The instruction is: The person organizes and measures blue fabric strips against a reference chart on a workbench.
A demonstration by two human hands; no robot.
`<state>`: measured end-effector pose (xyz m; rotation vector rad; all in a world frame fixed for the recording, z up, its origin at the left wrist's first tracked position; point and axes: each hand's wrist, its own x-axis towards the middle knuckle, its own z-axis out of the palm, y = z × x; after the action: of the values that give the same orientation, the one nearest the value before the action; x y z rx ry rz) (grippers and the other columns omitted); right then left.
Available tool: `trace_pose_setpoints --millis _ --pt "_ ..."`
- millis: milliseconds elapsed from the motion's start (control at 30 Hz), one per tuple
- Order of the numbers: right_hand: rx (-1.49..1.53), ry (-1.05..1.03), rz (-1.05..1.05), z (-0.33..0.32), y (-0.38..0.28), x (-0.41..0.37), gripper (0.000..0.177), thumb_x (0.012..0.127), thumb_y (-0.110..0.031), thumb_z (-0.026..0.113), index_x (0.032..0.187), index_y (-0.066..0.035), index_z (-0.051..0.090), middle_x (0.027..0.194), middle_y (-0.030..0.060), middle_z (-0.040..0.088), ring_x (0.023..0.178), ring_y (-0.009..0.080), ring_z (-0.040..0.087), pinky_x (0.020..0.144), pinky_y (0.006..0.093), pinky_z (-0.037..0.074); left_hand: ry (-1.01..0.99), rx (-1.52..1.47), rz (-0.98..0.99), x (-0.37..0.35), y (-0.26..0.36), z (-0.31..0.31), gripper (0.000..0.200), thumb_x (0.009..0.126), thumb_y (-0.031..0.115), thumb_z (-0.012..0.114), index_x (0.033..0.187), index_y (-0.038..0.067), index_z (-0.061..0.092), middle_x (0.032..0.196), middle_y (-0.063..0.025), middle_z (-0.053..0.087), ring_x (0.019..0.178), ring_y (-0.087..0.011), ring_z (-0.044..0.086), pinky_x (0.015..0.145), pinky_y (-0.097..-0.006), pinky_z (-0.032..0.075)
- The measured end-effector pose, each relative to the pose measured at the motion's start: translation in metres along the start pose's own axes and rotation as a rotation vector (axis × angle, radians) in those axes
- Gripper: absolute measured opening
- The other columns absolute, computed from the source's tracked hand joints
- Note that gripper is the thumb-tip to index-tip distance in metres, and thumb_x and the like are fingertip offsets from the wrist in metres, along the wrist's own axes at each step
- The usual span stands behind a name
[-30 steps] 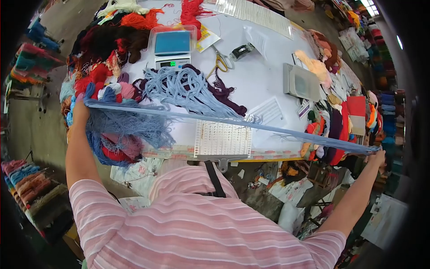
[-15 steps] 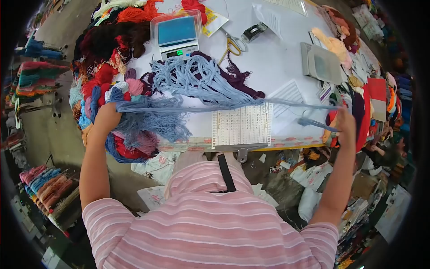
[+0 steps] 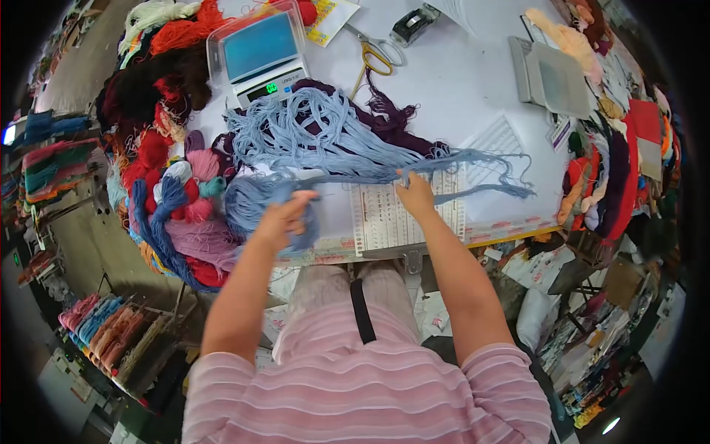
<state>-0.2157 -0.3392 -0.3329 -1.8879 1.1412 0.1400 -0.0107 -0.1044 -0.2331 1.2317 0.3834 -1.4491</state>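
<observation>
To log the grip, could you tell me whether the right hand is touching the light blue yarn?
Touching. The head view shows the right hand closed on the light blue yarn, with strands running out on both sides.

Soft matt light-blue yarn (image 3: pixel 325 144), smooth white table (image 3: pixel 451 81), glossy plastic scale (image 3: pixel 259 53)

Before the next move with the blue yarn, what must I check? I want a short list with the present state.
1. Left hand grips blue yarn: ok.
2. Right hand pinches the yarn: ok.
3. Blue yarn apart from purple yarn: not ok, they overlap.
4. Scissors clear of the yarn: ok.
5. Yarn free of knots: cannot tell.
</observation>
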Motion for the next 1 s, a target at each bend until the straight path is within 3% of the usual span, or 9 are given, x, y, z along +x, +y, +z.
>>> trace_pose_setpoints --millis 133,200,300,333,533,600,667,767,1000 --pt "-0.410 -0.007 -0.125 0.016 0.003 0.010 0.019 0.080 -0.024 0.060 0.087 -0.006 0.060 0.081 0.0145 0.064 0.073 0.0356 0.061 0.066 0.0438 0.048 0.171 0.631 0.301 0.110 -0.082 0.033 0.032 0.082 0.018 0.064 0.115 0.016 0.062 0.058 0.0031 0.050 0.047 -0.0059 0.039 0.045 -0.0254 0.035" --pt "-0.463 -0.017 -0.157 0.016 0.001 0.010 0.019 0.080 -0.024 0.060 0.081 -0.005 0.059 0.077 0.0146 0.064 0.070 0.0359 0.061 0.063 0.0445 0.047 0.242 0.945 0.419 0.125 -0.101 0.055 0.039 0.079 0.021 0.065 0.118 0.023 0.060 0.061 -0.0077 0.058 0.050 -0.0183 0.054 0.051 -0.0338 0.044" --pt "-0.343 0.024 -0.227 0.004 -0.006 0.000 0.027 0.081 -0.026 0.061 0.071 -0.003 0.053 0.070 0.0169 0.061 0.065 0.0370 0.059 0.058 0.0449 0.044 0.284 1.144 0.548 0.124 -0.100 0.081 0.040 0.078 0.026 0.066 0.118 0.023 0.060 0.056 -0.0146 0.056 0.049 -0.0306 0.055 0.050 -0.0393 0.042" --pt "-0.223 -0.030 -0.165 -0.003 -0.011 -0.006 0.031 0.082 -0.028 0.061 0.069 -0.002 0.051 0.068 0.0181 0.059 0.062 0.0373 0.057 0.057 0.0437 0.043 0.280 1.172 0.511 0.128 -0.102 0.084 0.029 0.078 0.027 0.064 0.105 0.015 0.066 0.065 -0.0234 0.057 0.060 -0.0410 0.056 0.056 -0.0447 0.045" --pt "0.089 -0.201 -0.162 -0.012 -0.007 -0.024 0.040 0.084 -0.032 0.061 0.065 0.000 0.047 0.059 0.0162 0.051 0.051 0.0293 0.046 0.051 0.0374 0.038 0.289 1.360 0.467 0.127 -0.099 0.075 0.033 0.079 0.027 0.060 0.069 -0.004 0.063 0.075 -0.0265 0.060 0.072 -0.0420 0.059 0.065 -0.0481 0.047" --pt "0.166 -0.201 -0.194 -0.016 -0.013 -0.031 0.040 0.084 -0.032 0.061 0.064 -0.001 0.047 0.055 0.0122 0.049 0.049 0.0237 0.044 0.050 0.0351 0.037 0.331 1.387 0.441 0.117 -0.086 0.078 0.031 0.078 0.026 0.060 0.071 -0.004 0.064 0.077 -0.0267 0.060 0.073 -0.0425 0.059 0.066 -0.0486 0.047" --pt "0.626 -0.279 0.136 -0.035 -0.036 -0.043 0.036 0.086 -0.030 0.061 0.063 -0.004 0.048 0.054 0.0007 0.044 0.048 0.0106 0.039 0.045 0.0288 0.031 0.371 1.413 0.413 0.111 -0.077 0.075 0.029 0.078 0.025 0.060 0.073 -0.004 0.064 0.078 -0.0269 0.060 0.074 -0.0429 0.059 0.068 -0.0491 0.047" --pt "0.963 -0.300 0.191 -0.055 -0.040 -0.045 0.029 0.086 -0.026 0.061 0.066 -0.008 0.050 0.057 -0.0060 0.041 0.047 0.0039 0.033 0.043 0.0234 0.023 0.408 1.198 0.455 0.110 -0.070 0.068 0.027 0.078 0.023 0.059 0.079 -0.003 0.063 0.080 -0.0291 0.059 0.079 -0.0462 0.057 0.070 -0.0485 0.046" --pt "1.165 -0.018 0.247 -0.141 -0.065 -0.076 0.015 0.086 -0.021 0.061 0.077 -0.010 0.057 0.061 -0.0052 0.044 0.049 0.0043 0.035 0.042 0.0235 0.026 0.556 1.216 0.314 0.104 -0.053 -0.004 0.030 0.080 0.024 0.055 0.087 -0.003 0.065 0.082 -0.0277 0.061 0.080 -0.0410 0.061 0.071 -0.0459 0.047"
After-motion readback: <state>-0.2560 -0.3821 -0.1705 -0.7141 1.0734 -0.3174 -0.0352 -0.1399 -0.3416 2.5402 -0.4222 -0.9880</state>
